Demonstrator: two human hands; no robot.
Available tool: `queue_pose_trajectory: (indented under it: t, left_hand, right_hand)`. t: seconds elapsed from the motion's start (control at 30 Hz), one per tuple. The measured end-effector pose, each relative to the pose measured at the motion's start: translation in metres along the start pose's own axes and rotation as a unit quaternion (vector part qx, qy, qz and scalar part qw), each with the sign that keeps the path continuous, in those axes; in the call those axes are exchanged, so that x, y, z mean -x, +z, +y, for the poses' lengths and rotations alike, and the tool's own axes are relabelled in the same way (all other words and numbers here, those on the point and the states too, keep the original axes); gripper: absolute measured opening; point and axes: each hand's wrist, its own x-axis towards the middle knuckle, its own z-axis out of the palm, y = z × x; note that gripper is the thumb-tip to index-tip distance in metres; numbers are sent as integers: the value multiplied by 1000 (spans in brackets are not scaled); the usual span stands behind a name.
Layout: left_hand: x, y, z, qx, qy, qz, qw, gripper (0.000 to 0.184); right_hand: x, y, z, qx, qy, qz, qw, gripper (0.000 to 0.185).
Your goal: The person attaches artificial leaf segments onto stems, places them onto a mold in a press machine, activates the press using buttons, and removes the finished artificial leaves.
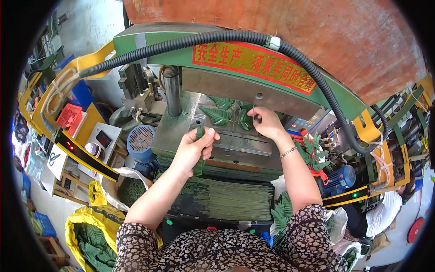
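Note:
My left hand (195, 149) is closed around a small stack of dark green artificial leaves (199, 132), held in front of the press. Over the metal mold plate (231, 139), the fingers of my right hand (267, 123) are bent and pinched at the edge of a green artificial leaf (245, 119). Other leaves, such as a broad veined leaf (216, 116), lie on the mold left of my right hand. My fingertips partly cover the leaf at the right. Below the mold, a bundle of thin green stems (238, 201) lies on a dark tray.
The green press head (172, 54) with a red-lettered sign and a black corrugated hose (217, 36) arches above the mold. Yellow-black sensor bars (86, 156) flank it. A yellow sack (74, 222) of leaves stands at lower left; a person in white (385, 213) is at right.

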Motion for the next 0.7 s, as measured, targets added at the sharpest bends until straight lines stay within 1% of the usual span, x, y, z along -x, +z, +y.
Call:
queue_pose_trajectory:
  t: [0.07,0.1,0.17,0.2,0.27,0.3,0.33,0.37,0.4,0.43,0.47,0.5,0.53,0.57,0.6,0.63,0.67,0.7]
  left_hand:
    - [-3,2,3,-93,14,4,996,27]
    - [-3,4,3,-95,14,3,995,27]
    - [-3,8,4,-97,13,3,995,31]
    - [-2,8,4,-98,15,2,995,31]
    - [-3,6,3,-172,101,-12,980,37]
    - [-3,4,5,-170,103,-9,980,37]
    - [-3,0,8,-170,86,-13,982,39]
    - [-1,-1,11,-171,66,-16,983,42]
    - [0,1,17,-161,45,-12,986,42]
    - [0,3,21,-162,40,-12,986,42]
    - [-2,7,26,-146,31,-25,988,40]
    - [-4,11,29,-130,24,-38,991,38]
    - [-6,15,30,-130,26,-39,990,38]
    - [-8,18,31,-147,38,-56,987,36]
    - [-10,22,33,-163,49,-73,983,33]
    - [-10,27,37,-158,58,-69,983,32]
    - [-13,30,40,-157,58,-67,984,32]
    - [-16,32,44,-171,73,-78,980,34]
  right_hand:
    - [-1,1,5,16,-7,-61,998,24]
    - [-2,1,8,16,-6,-60,998,24]
    - [-7,-2,9,-50,60,-129,989,20]
    - [-7,-3,9,-50,59,-127,989,20]
    - [-8,-10,2,-58,82,-110,989,12]
    - [-10,-14,0,-57,79,-112,989,12]
    - [-12,-20,0,-179,110,-160,965,13]
    - [-11,-25,-6,-300,142,-204,921,13]
    - [-17,-34,-11,-292,116,-279,907,21]
    - [-22,-30,-8,-295,120,-280,906,21]
    - [-27,-24,-6,-177,99,-275,940,24]
    - [-31,-17,-5,-54,74,-266,960,26]
    - [-26,-25,-28,111,87,-229,963,36]
    - [-21,-22,-27,112,86,-228,963,36]
    - [-17,-17,-25,158,63,-145,975,36]
    - [-14,-13,-22,203,38,-61,977,37]
    - [-13,-11,-18,203,37,-63,977,37]
    - [-9,-12,-11,147,54,-53,986,35]
